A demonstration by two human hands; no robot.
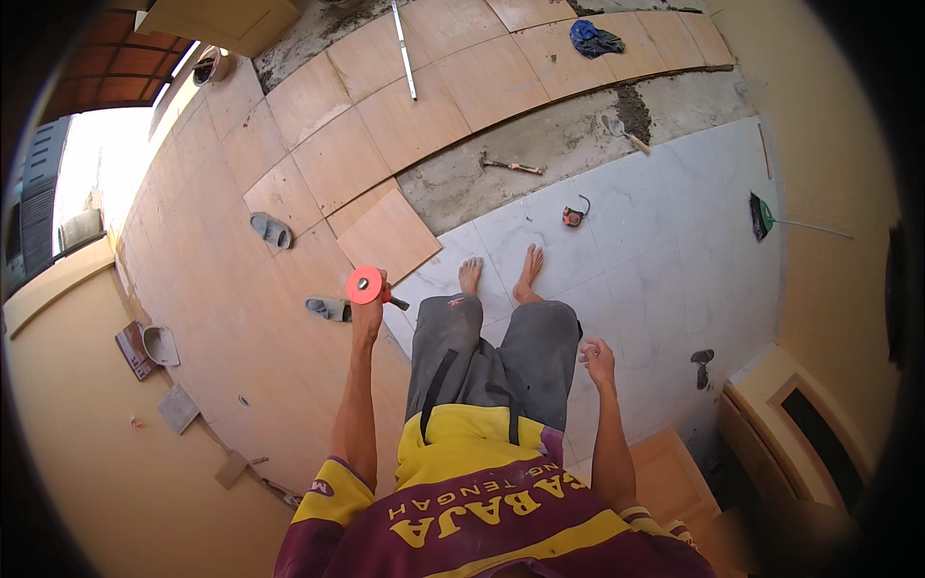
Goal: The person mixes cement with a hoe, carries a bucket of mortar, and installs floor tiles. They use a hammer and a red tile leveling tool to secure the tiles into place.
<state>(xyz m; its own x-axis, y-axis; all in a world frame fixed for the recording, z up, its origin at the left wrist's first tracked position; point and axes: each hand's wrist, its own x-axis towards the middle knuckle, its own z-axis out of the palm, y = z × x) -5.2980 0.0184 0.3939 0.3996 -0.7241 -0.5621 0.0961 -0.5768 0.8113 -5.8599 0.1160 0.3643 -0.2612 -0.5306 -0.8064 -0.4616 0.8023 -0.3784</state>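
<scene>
Red round tool [363, 285] in left hand [370, 310], far bucket [222, 67], contents unclear

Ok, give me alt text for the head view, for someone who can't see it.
A person's left hand holds a red, round-ended tool above tan tiles; the right hand appears empty. Bare feet rest on white tiles, with a tape measure ahead and a hammer on the grey strip beyond.
</scene>
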